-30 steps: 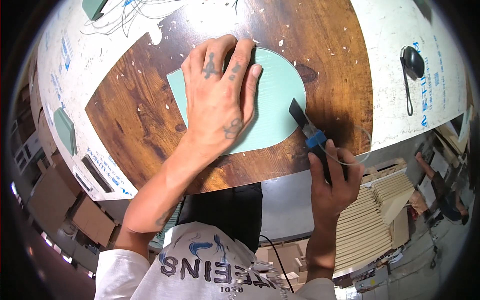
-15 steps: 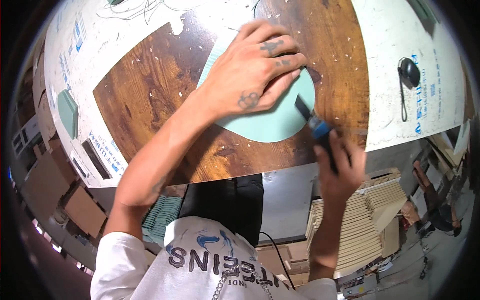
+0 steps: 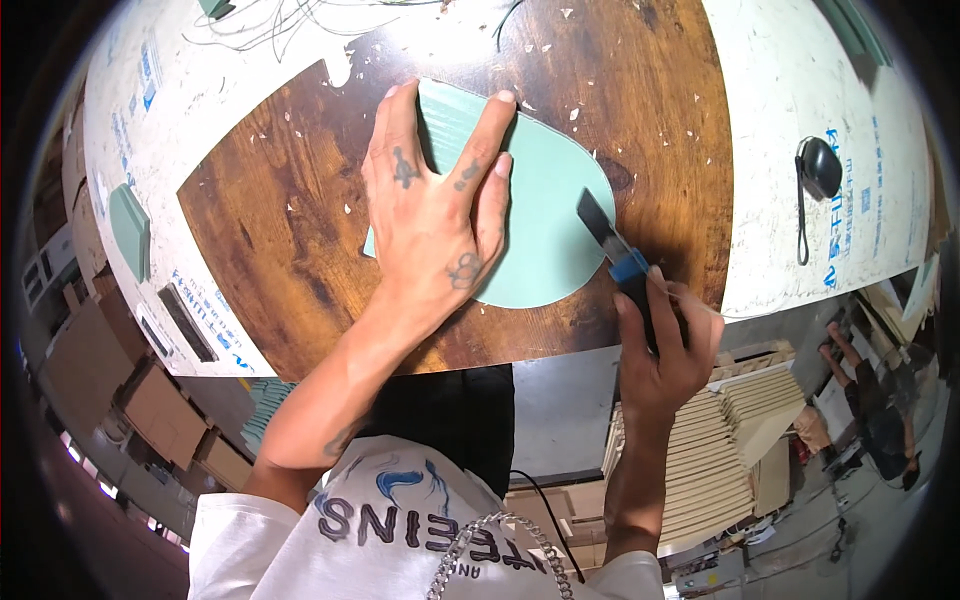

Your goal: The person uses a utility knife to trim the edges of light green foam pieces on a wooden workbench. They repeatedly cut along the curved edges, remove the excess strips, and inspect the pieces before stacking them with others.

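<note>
A mint-green teardrop-shaped sheet [image 3: 550, 230] lies on the dark wood-grain board [image 3: 670, 130]; its upper left part is ribbed. My left hand [image 3: 430, 205] rests flat on that sheet, fingers spread and pointing away from me. At the sheet's right edge, my right hand [image 3: 665, 345] grips a utility knife [image 3: 628, 268] with a blue collar and dark handle. Its dark blade points up and left, over the sheet's rounded end. I cannot tell whether the blade touches the sheet.
White printed sheeting [image 3: 790, 90] covers the table around the board. A black corded object [image 3: 820, 168] lies right; green pieces [image 3: 130, 232] and a dark bar [image 3: 187, 322] lie left. Thin wires [image 3: 285, 25] are at the back. Stacked pale panels [image 3: 690, 460] stand below; another person [image 3: 885, 410] is far right.
My left hand has drawn back to the left and spread its fingers. The sheet has turned and shifted slightly left and nearer me. The knife stays in my right hand, moved slightly left.
</note>
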A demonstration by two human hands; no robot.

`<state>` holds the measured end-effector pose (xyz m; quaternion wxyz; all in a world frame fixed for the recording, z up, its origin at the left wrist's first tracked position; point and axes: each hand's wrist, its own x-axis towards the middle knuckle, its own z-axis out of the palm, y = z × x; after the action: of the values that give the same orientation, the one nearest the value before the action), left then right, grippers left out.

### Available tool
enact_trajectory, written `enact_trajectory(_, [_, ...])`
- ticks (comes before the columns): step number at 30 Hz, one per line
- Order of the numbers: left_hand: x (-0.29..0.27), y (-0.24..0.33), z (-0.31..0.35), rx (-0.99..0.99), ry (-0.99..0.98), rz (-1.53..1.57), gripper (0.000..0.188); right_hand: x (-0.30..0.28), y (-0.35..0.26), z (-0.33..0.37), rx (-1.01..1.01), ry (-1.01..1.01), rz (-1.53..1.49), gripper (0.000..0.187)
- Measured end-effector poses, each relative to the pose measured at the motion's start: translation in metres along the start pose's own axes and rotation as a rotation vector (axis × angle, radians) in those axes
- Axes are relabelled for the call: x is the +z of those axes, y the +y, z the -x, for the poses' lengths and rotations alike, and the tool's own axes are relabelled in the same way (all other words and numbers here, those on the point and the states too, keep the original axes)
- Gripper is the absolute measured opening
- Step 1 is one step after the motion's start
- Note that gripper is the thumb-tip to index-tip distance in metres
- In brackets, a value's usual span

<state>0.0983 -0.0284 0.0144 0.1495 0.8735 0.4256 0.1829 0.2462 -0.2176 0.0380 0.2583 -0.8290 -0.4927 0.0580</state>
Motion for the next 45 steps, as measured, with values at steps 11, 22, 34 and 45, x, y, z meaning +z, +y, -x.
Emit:
enact_trajectory(11, [0.003,-0.014,-0.019,0.205,-0.027,0.121,0.043,-0.005,0.02,-0.023,-0.112,-0.048,0.042,0.047])
enact_trajectory(22, [0.008,0.003,-0.009,-0.089,0.051,-0.036,0.032,-0.015,0.021,0.006,-0.103,-0.056,0.049,0.045])
enact_trajectory(34, [0.001,-0.003,-0.014,-0.095,0.07,-0.035,0.028,-0.011,0.032,-0.062,-0.263,-0.151,-0.06,0.045])
enact_trajectory(45, [0.001,0.0,-0.015,-0.111,0.076,0.054,0.035,0.047,-0.006,-0.185,-0.503,-0.109,-0.15,0.034])
